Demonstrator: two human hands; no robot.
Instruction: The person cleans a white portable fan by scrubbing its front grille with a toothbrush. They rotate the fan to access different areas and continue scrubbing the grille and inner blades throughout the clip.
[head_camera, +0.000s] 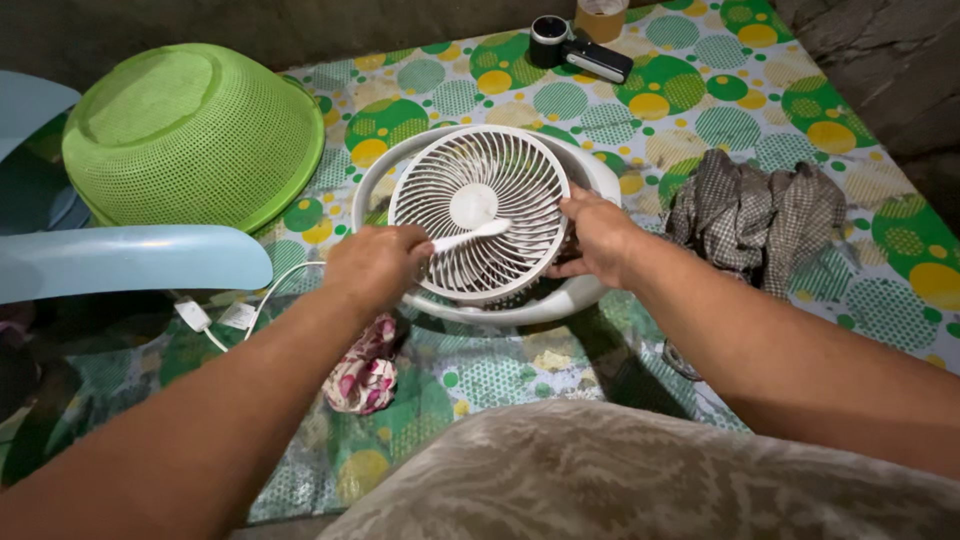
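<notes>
No packages, labels, signs or screens to be made out anywhere in view

Floor covered by a mat (700, 90) printed with green and yellow dotted circles on a pale ground. Bare grey wall (300, 25) along the far edge; rough grey surface (890, 70) at the right corner. Pale blue plastic chair (120, 260) at left, partly over the mat. Light is dim and uneven, brightest at mat centre, dark toward the left edge.
</notes>
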